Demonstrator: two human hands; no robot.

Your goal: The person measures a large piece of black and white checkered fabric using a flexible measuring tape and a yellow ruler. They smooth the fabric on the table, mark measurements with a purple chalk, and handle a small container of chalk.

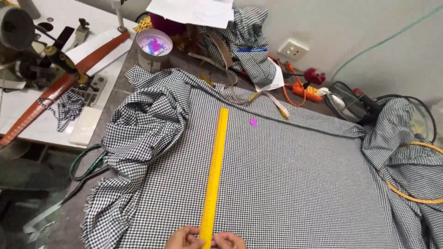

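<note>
Looking down from the head camera, both hands sit at the bottom edge of the frame: the left hand point(183, 239) and the right hand point(229, 240) pinch the near end of a long yellow ruler point(215, 174), fingers closed narrowly on it from either side. The ruler lies flat on black-and-white checked fabric point(295, 184), running away from the person toward the far fold. To its right the cloth spreads smooth, with open room; to its left it bunches into thick folds near the table point(74, 216) edge. A small pink chalk piece point(253, 122) lies just beyond the ruler's far end, beside a tape measure point(272, 101). Green-handled scissors point(87, 168) rest at the left edge. Farther back stand a round tin point(154, 48), an orange power strip point(308, 92) and a wall socket point(292, 49).
</note>
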